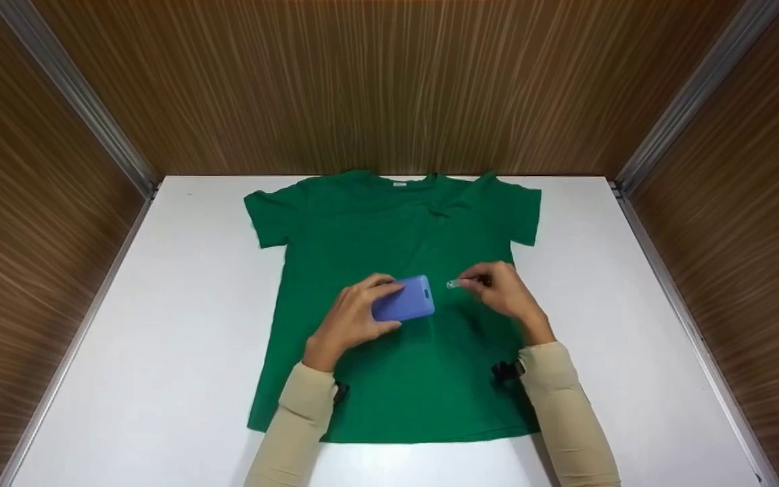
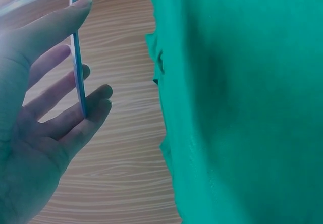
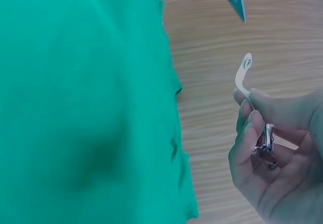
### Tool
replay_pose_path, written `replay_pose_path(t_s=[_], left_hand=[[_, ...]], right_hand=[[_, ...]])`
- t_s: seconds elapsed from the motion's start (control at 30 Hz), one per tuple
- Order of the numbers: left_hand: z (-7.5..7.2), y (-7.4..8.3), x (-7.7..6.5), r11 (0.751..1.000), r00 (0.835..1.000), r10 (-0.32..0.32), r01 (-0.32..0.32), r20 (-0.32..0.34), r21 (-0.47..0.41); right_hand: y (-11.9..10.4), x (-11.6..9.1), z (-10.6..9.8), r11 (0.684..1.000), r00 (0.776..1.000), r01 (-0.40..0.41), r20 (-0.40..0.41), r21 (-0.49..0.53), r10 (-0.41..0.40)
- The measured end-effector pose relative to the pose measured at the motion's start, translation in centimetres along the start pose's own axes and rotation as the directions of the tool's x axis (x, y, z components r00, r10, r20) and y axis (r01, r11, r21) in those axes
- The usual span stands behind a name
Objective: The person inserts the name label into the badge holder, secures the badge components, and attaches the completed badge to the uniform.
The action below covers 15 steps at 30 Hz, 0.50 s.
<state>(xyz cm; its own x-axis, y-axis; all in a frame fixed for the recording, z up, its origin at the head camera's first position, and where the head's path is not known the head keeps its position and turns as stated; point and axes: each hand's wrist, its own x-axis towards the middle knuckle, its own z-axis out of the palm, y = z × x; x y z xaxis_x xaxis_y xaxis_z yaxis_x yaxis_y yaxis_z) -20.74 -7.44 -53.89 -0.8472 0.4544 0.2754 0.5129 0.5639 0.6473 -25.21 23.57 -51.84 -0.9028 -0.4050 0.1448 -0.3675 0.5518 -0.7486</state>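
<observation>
My left hand (image 1: pixel 349 318) grips a flat purple-blue badge holder (image 1: pixel 406 303) by its long edges, thumb on one side and fingers on the other. A small slot shows near its right end. In the left wrist view the holder (image 2: pixel 77 67) is seen edge-on. To the right of it, my right hand (image 1: pixel 506 291) pinches a badge clip by its clear strap (image 3: pixel 241 77) between thumb and fingers. The strap's snap end points towards the holder, with a gap between. The metal clip (image 3: pixel 265 146) lies inside the curled fingers. Both hands are above a green T-shirt (image 1: pixel 396 399).
The T-shirt lies spread on a white table (image 1: pixel 180 325), collar at the far edge and hem towards me. Brown wood-grain panels (image 1: pixel 389 88) rise at the back and on both sides, with metal trim along the corners.
</observation>
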Motion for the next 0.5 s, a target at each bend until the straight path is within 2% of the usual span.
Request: replay_pose_path(t_s=[0.2, 0.5], left_hand=[[0.1, 0.1, 0.0, 1.000, 1.000, 0.004, -0.004, -0.010, 0.000], [0.1, 0.1, 0.0, 1.000, 1.000, 0.007, -0.007, -0.007, -0.019]], right_hand=[[-1.3, 0.3, 1.0, 0.999, 0.999, 0.041, 0.015, 0.010, -0.041], [-1.6, 0.2, 2.4, 0.996, 0.995, 0.074, 0.059, 0.055, -0.077]])
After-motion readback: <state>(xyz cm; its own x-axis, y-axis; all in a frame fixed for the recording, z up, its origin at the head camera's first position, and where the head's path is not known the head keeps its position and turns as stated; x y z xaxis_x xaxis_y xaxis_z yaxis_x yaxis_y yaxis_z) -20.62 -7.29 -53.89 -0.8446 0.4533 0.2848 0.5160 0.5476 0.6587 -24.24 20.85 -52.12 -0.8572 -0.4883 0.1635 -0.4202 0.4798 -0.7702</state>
